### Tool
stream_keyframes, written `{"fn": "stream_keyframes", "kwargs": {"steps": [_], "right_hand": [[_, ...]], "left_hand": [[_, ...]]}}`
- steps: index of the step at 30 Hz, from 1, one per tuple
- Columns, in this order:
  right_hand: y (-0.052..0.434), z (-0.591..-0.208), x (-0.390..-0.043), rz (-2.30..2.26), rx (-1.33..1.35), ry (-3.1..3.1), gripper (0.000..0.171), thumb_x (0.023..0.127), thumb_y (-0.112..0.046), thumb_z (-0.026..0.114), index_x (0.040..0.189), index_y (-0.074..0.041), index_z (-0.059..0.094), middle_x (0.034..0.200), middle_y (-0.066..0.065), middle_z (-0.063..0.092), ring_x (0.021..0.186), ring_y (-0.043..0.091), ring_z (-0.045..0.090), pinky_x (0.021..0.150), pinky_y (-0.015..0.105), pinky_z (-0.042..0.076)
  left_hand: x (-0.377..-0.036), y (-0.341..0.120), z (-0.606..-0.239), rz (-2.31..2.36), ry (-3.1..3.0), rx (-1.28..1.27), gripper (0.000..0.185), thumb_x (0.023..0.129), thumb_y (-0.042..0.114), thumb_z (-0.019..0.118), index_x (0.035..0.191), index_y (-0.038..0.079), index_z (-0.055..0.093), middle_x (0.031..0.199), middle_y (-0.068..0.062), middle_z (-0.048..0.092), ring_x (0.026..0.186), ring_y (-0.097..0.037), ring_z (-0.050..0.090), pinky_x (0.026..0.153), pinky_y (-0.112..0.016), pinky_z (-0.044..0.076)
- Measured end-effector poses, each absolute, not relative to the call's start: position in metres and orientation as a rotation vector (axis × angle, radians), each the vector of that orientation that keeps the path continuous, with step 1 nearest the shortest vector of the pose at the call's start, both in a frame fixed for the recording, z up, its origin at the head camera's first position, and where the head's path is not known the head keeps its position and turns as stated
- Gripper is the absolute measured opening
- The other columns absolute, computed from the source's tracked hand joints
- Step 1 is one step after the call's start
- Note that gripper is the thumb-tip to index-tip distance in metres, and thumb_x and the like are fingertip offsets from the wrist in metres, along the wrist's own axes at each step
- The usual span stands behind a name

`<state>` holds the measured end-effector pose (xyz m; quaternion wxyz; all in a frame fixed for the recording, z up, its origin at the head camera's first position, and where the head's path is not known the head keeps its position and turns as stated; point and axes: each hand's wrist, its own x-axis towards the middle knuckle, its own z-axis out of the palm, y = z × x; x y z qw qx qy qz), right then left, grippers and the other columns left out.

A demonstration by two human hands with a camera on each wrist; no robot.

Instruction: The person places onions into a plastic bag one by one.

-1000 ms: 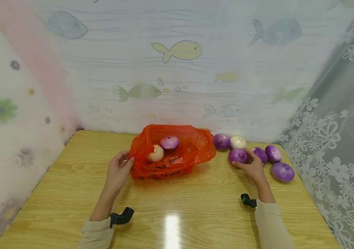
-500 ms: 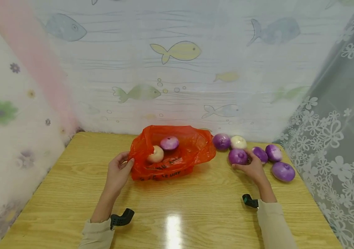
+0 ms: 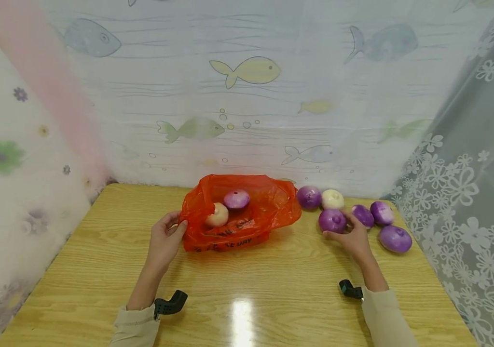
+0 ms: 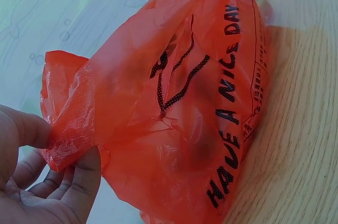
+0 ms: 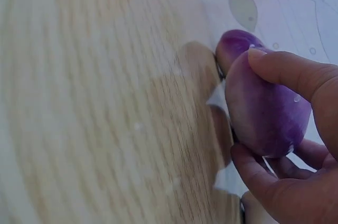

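Note:
A red plastic bag (image 3: pixel 279 205) with black lettering lies with its mouth open on the table. A purple onion (image 3: pixel 237 198) and a white onion (image 3: pixel 218 215) show inside it. At the bag's left edge my left hand (image 3: pixel 166 240) pinches the plastic between thumb and fingers; the left wrist view shows this pinch (image 4: pixel 68 155) closely. To the right, my right hand (image 3: pixel 354 238) holds a purple onion (image 3: pixel 332 220). In the right wrist view the thumb lies across that onion (image 5: pixel 264 105) and the fingers curl along its other side.
Behind the held onion sit another purple onion (image 3: pixel 309 197) and a white onion (image 3: pixel 333 199). Further right are more purple onions (image 3: pixel 382 213), one of them (image 3: pixel 395 239) nearer the table's right edge. A patterned curtain (image 3: pixel 247 111) hangs behind the wooden table (image 3: pixel 273 289).
My right hand and wrist have shifted slightly toward me and to the right, with the onion moving very little. My left hand and the bag stay as they were.

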<state>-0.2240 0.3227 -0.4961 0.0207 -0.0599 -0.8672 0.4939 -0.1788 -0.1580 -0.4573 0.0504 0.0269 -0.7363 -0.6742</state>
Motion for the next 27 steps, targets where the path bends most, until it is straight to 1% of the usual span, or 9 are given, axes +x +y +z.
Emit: {"fn": "stream_keyframes", "kwargs": {"steps": [5,10,12,14,17,19,21,24,27], "right_hand": [[0.319,-0.496,-0.218,1.548,-0.171,-2.633,0.093,0.083,-0.014,0.086,0.157,0.001,0.031,0.153,0.028,0.04,0.133,0.045,0.05,0.094,0.016,0.049],[0.31,-0.497,-0.211,1.564,-0.136,-2.561,0.089,0.083,-0.011,0.085,0.155,0.002,0.035,0.148,0.029,0.044,0.129,0.046,0.053,0.086,0.006,0.045],[0.304,-0.497,-0.207,1.589,-0.148,-2.53,0.087,0.084,-0.011,0.084,0.155,0.001,0.036,0.147,0.028,0.046,0.127,0.044,0.054,0.084,0.005,0.045],[0.298,-0.496,-0.203,1.618,-0.171,-2.499,0.085,0.084,-0.012,0.084,0.154,0.0,0.037,0.145,0.026,0.048,0.125,0.039,0.056,0.083,0.005,0.045],[0.289,-0.495,-0.198,1.675,-0.191,-2.437,0.08,0.084,-0.011,0.085,0.152,-0.003,0.043,0.144,0.02,0.051,0.118,0.022,0.059,0.083,0.007,0.049],[0.283,-0.494,-0.195,1.699,-0.186,-2.4,0.078,0.083,-0.01,0.085,0.15,-0.003,0.045,0.145,0.017,0.051,0.112,0.01,0.059,0.083,0.008,0.05],[0.278,-0.494,-0.191,1.728,-0.178,-2.356,0.076,0.082,-0.007,0.085,0.148,-0.003,0.047,0.144,0.016,0.051,0.106,0.001,0.058,0.083,0.009,0.051],[0.27,-0.492,-0.185,1.78,-0.179,-2.275,0.08,0.082,-0.002,0.084,0.151,-0.002,0.043,0.143,0.014,0.049,0.103,-0.002,0.056,0.083,0.009,0.05],[0.261,-0.49,-0.178,1.839,-0.17,-2.164,0.083,0.08,0.005,0.082,0.152,-0.001,0.041,0.139,0.01,0.049,0.105,0.004,0.056,0.083,0.01,0.051]], "left_hand": [[-0.179,-0.158,-0.457,-2.051,-2.242,0.079,0.034,0.105,0.006,0.054,0.136,-0.006,0.052,0.13,-0.024,0.055,0.094,0.003,0.065,0.082,-0.015,0.055],[-0.179,-0.158,-0.457,-2.05,-2.242,0.078,0.034,0.105,0.005,0.053,0.137,-0.006,0.052,0.13,-0.024,0.055,0.094,0.004,0.065,0.083,-0.015,0.055],[-0.179,-0.158,-0.457,-2.053,-2.24,0.08,0.034,0.105,0.004,0.053,0.137,-0.006,0.052,0.13,-0.024,0.055,0.094,0.004,0.065,0.082,-0.015,0.055],[-0.179,-0.158,-0.457,-2.054,-2.24,0.082,0.034,0.105,0.004,0.053,0.137,-0.006,0.052,0.13,-0.024,0.055,0.094,0.004,0.065,0.082,-0.015,0.055],[-0.179,-0.158,-0.456,-2.053,-2.239,0.086,0.034,0.105,0.004,0.053,0.137,-0.006,0.052,0.129,-0.024,0.055,0.094,0.003,0.065,0.082,-0.015,0.055],[-0.179,-0.157,-0.456,-2.051,-2.239,0.085,0.034,0.105,0.005,0.053,0.136,-0.006,0.052,0.129,-0.024,0.055,0.094,0.003,0.065,0.082,-0.015,0.055],[-0.179,-0.157,-0.456,-2.051,-2.24,0.08,0.034,0.105,0.005,0.053,0.137,-0.006,0.052,0.129,-0.024,0.055,0.095,0.003,0.065,0.082,-0.015,0.055],[-0.179,-0.157,-0.456,-2.061,-2.239,0.076,0.034,0.105,0.005,0.053,0.137,-0.006,0.052,0.129,-0.023,0.055,0.095,0.003,0.065,0.082,-0.015,0.055],[-0.178,-0.157,-0.456,-2.065,-2.24,0.073,0.033,0.105,0.006,0.053,0.136,-0.006,0.052,0.129,-0.023,0.055,0.095,0.003,0.065,0.082,-0.016,0.055]]}}
